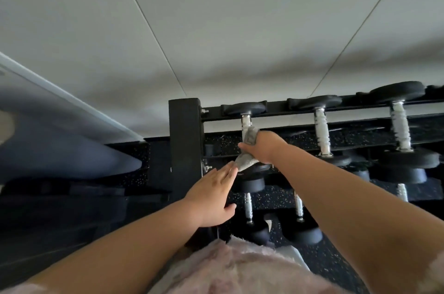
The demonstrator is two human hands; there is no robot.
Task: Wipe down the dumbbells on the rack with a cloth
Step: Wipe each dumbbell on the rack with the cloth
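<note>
In the middle of the frame, the right hand (pixel 263 147) grips a cloth (pixel 246 162) round the bar of a dumbbell (pixel 246 122). The left hand (pixel 211 197) is flat, fingers straight, holding nothing.

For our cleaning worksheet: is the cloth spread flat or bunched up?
Bunched. The grey cloth is crumpled in the right hand against the dumbbell handle, with a loose corner hanging below the hand.

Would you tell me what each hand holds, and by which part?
Right hand grips the grey cloth mid-length, wrapped round the dumbbell handle; left hand holds nothing.
</note>
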